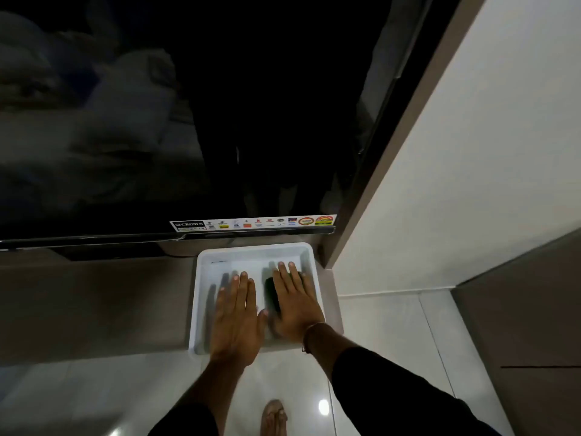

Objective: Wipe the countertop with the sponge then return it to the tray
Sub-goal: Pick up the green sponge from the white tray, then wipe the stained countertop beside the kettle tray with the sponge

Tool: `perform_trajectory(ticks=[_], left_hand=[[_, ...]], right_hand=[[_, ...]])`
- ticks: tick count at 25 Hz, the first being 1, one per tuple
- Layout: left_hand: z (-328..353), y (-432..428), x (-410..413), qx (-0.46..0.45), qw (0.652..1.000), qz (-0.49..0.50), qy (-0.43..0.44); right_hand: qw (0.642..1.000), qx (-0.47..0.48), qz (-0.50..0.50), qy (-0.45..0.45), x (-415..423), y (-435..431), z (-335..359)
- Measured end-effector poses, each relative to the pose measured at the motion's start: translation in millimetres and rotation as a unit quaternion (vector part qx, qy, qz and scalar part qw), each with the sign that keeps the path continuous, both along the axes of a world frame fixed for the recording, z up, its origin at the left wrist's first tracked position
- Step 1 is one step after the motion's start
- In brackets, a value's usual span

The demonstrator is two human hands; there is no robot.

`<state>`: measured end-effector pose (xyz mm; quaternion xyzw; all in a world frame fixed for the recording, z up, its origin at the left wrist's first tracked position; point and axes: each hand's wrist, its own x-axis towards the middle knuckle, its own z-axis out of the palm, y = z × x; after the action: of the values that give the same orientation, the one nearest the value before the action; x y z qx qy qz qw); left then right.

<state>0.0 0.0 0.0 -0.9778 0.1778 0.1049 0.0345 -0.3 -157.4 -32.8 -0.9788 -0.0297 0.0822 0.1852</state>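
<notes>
A white plastic tray (251,248) stands on the brown countertop (94,303), at its right end below a television. Inside the tray lies a dark sponge (272,294), of which only the left side shows. My right hand (295,305) covers the sponge from above, its fingers stretched forward over it. To the left of the sponge, my left hand (235,319) hovers flat over the tray floor, fingers apart and holding nothing. The two hands are side by side, nearly touching.
A large black television (157,121) with a sticker strip (253,223) hangs over the back of the counter. A white wall panel (471,152) closes the right side. Glossy white floor tiles (377,335) and a sandalled foot (274,416) are below.
</notes>
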Motion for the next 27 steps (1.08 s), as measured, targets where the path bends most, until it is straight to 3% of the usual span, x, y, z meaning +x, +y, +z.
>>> perform_trajectory(ticks=[3, 7, 10, 15, 17, 21, 27], left_hand=[[-11, 11, 15, -0.008, 1.000, 0.013, -0.001], [-20, 18, 20, -0.014, 1.000, 0.002, 0.011], [-17, 20, 20, -0.005, 1.000, -0.003, 0.003], [25, 14, 12, -0.074, 0.997, -0.013, -0.024], [41, 3, 5, -0.051, 0.998, -0.023, -0.031], [73, -55, -23, -0.029, 0.996, -0.063, -0.048], [100, -215, -107, -0.105, 0.971, -0.209, -0.048]], right_hand=[[0.997, -0.057, 0.018, 0.057, 13, 2, -17], [0.996, -0.071, 0.029, 0.054, 13, 4, -26], [0.996, -0.086, 0.036, 0.015, 10, -1, -23], [0.990, -0.061, 0.071, -0.105, 2, -5, 20], [0.986, -0.044, 0.073, -0.144, -6, -19, 47], [0.980, -0.076, 0.012, -0.181, -58, -86, 89], [0.970, -0.110, -0.139, -0.169, -201, -264, 106]])
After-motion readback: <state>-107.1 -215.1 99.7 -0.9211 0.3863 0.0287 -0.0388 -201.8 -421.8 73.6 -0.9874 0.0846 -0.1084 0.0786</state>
